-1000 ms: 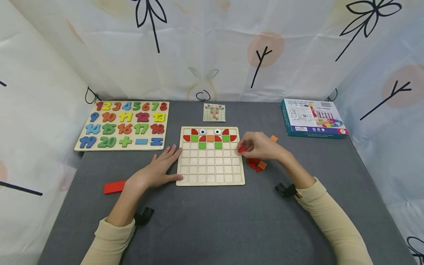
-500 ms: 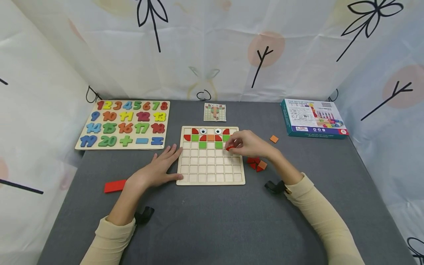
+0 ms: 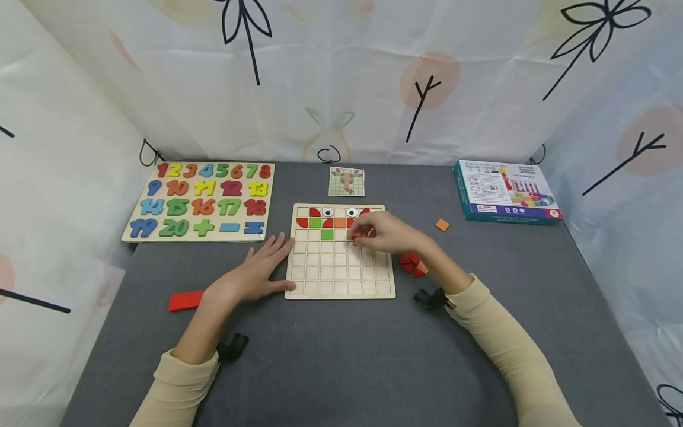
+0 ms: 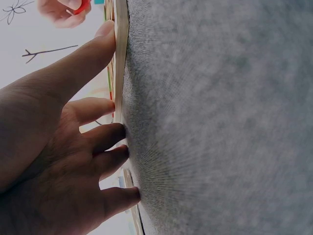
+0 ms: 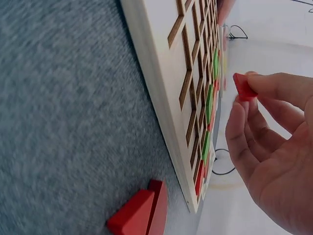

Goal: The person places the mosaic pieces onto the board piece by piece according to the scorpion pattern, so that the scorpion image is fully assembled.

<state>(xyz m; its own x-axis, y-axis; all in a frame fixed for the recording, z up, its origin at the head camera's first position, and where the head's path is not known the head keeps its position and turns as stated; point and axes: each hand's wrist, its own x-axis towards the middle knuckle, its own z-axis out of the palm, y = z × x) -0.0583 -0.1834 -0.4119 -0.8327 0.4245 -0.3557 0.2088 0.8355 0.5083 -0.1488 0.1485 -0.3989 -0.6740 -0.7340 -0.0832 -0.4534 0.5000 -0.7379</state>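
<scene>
A wooden grid board [image 3: 320, 274] lies mid-table, its upper rows holding red, green and orange tiles and two eye tiles. My right hand [image 3: 386, 232] pinches a small red tile [image 5: 244, 87] between thumb and fingers, over the board's upper right part, covering several cells there. In the right wrist view that tile is raised above the grid. My left hand [image 3: 249, 274] rests on the table with fingers spread; its thumb [image 4: 98, 46] and fingertip touch the board's left edge. A pile of red tiles [image 3: 409, 261] with an orange one lies right of the board, partly behind my right wrist.
A small pattern card [image 3: 346, 181] lies behind the board. A number puzzle [image 3: 200, 198] is at the back left, a teal-edged box [image 3: 507, 191] at the back right. One orange square tile [image 3: 441, 225] lies apart. A red block [image 3: 185, 300] sits by my left wrist.
My right hand has carried the red tile leftward from the board's right edge to over its upper right cells. My left hand stays at the left edge.
</scene>
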